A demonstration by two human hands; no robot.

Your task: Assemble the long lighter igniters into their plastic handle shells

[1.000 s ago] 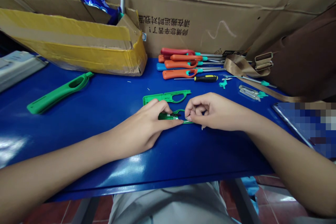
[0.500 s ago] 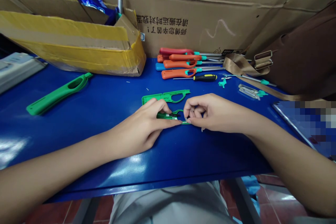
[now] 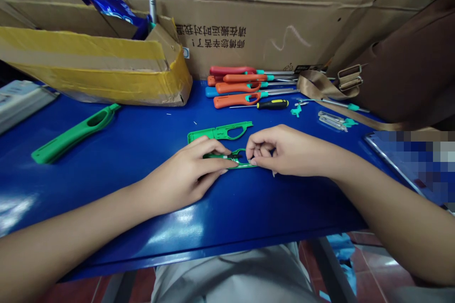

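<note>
A green plastic lighter shell half (image 3: 234,158) lies on the blue table (image 3: 142,142) between my two hands. My left hand (image 3: 185,175) presses on its left part with fingers closed over it. My right hand (image 3: 280,149) pinches the shell's right end with curled fingers. Small parts inside the shell are too fine to name. The matching green shell half (image 3: 218,131) lies flat just behind my hands, untouched.
A whole green lighter (image 3: 73,133) lies at the left. Several orange, red and blue lighters (image 3: 238,86) and a black-and-yellow screwdriver (image 3: 272,103) lie at the back. A taped cardboard box (image 3: 95,64) stands back left, a brown bag (image 3: 401,71) at right. Small metal and teal parts (image 3: 334,120) lie near it.
Both hands stay on the green shell half with only slight finger shifts. The view has drifted a little, so everything sits slightly further left.
</note>
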